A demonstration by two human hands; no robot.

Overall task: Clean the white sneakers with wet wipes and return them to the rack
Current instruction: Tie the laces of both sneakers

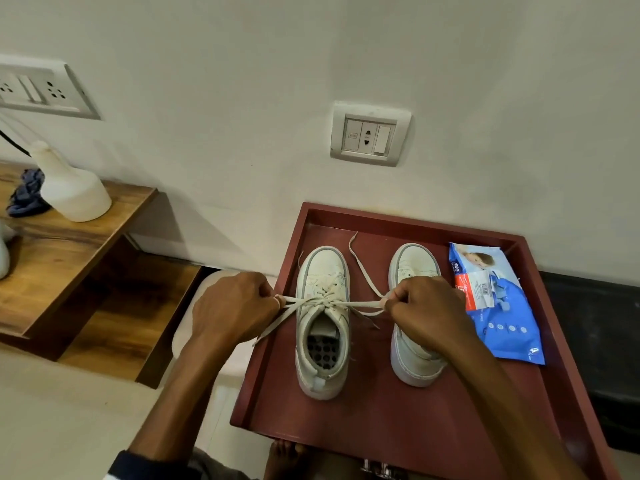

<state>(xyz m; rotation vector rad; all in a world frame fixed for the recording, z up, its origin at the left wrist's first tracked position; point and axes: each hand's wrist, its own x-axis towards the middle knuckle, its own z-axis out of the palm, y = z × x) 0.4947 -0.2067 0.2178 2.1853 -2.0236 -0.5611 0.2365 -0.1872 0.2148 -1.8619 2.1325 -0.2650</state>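
A plain off-white wall (242,46) carries a white rectangular switch-and-socket plate (370,135) at centre and a wider white socket panel (45,88) at upper left. Below it a brown wood-grain shelf unit (69,244) stands on a pale cream floor (52,420), bearing a white plastic bottle (74,192) beside a crumpled blue cloth (26,194).

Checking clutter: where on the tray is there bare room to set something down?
Widest bare patch: the tray's near part, between both heels and the near rim. A thin strip lies between the toes and the far wall. Crowded: left hand and right hand pull laces across the left sneaker, and the right sneaker sits close to the wipes pack.
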